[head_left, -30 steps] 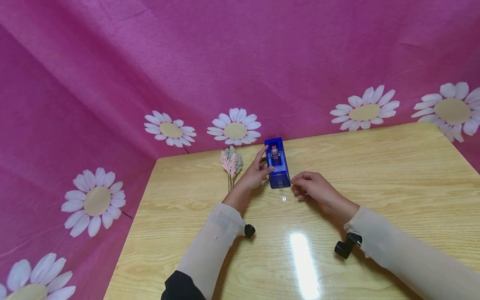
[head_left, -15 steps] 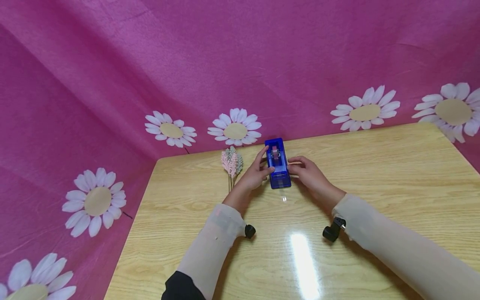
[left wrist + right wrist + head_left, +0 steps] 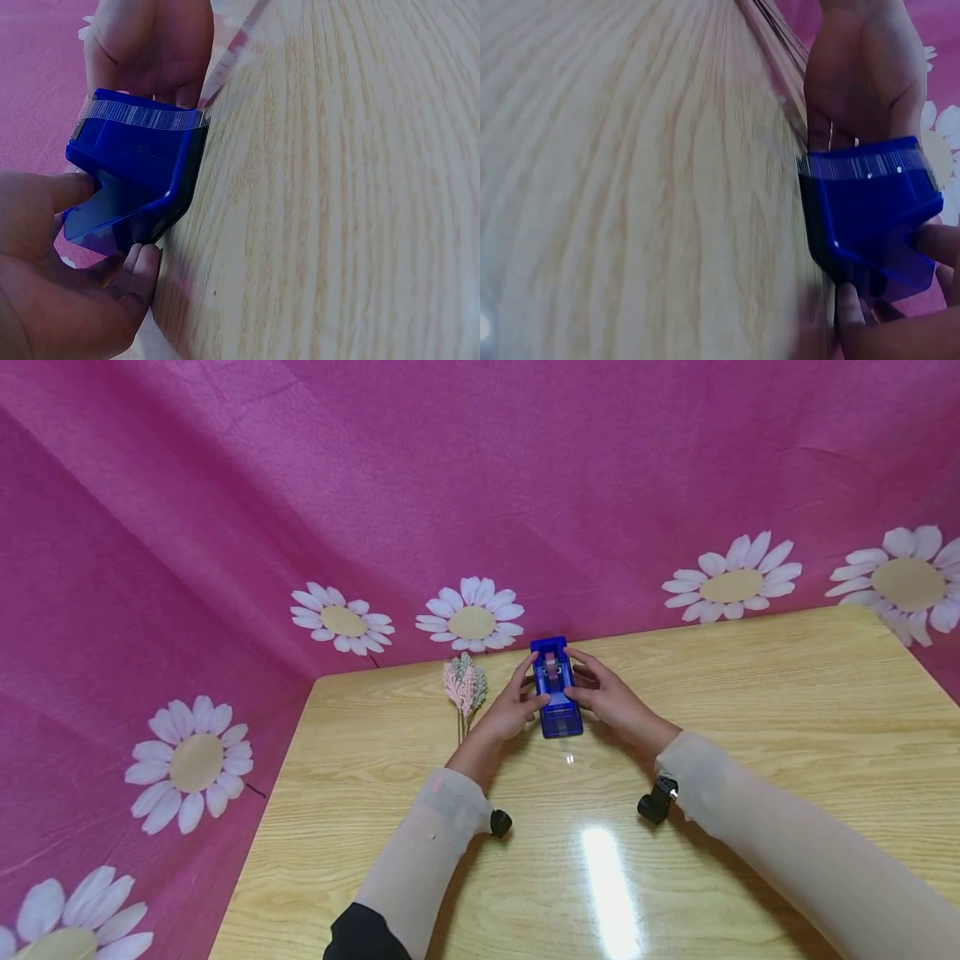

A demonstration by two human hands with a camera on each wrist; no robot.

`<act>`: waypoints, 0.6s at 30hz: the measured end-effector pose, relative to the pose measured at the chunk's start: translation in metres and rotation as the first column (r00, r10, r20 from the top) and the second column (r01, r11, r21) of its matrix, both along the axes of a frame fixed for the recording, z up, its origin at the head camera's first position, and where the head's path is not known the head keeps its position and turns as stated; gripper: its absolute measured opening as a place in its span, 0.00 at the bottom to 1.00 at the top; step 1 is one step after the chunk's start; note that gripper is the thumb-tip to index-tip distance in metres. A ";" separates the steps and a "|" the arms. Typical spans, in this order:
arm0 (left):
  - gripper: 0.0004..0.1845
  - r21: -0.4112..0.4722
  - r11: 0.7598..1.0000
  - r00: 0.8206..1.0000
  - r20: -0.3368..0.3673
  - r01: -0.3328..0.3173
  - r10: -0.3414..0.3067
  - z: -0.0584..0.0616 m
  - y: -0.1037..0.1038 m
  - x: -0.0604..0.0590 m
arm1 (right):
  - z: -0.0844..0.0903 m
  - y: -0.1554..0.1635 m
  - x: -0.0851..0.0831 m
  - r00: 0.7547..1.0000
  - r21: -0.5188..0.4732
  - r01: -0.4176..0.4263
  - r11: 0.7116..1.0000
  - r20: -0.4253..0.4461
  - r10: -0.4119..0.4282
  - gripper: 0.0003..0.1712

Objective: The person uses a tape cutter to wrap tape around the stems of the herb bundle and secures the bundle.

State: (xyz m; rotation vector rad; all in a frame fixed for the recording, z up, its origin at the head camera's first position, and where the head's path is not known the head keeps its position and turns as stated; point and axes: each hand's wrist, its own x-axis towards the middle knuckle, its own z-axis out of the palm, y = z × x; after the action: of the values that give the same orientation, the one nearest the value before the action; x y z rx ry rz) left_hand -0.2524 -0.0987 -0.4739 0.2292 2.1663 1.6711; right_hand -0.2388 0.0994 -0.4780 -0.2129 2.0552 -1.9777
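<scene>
We grip the blue plastic tape dispenser at 12 o'clock, left hand and right hand clasping its sides; no tape pulled yet.

Glossy light-wood table with a bright glare streak nearer than the fingers; beyond them, magenta fabric backdrop printed with white daisies

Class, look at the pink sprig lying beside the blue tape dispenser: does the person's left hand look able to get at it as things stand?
Probably yes. The left hand grips the blue tape dispenser, and the pink sprig lies just beside it on the table, on the hand's outer side, with nothing between them. The hand would first have to let go.
</scene>
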 end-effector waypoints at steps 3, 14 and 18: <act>0.40 0.003 1.000 1.000 -0.005 0.008 -0.008 0.000 0.000 0.000 | -0.001 0.003 -0.002 0.999 0.011 -0.044 0.999 -0.014 0.044 0.39; 0.40 -0.013 1.000 0.999 -0.052 0.015 -0.016 0.003 -0.001 0.004 | -0.008 0.010 -0.005 0.994 -0.005 -0.108 0.994 -0.034 0.108 0.39; 0.40 -0.040 0.999 0.999 -0.034 0.008 -0.010 0.004 -0.003 0.004 | -0.009 0.010 -0.004 0.992 -0.014 -0.124 0.992 -0.035 0.123 0.38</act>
State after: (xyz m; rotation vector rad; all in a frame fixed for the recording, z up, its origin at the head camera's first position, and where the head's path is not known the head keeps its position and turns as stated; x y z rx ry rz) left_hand -0.2479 -0.1020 -0.4701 0.2578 2.2182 1.6282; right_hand -0.2432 0.1096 -0.4867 -0.3705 1.9960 -1.9293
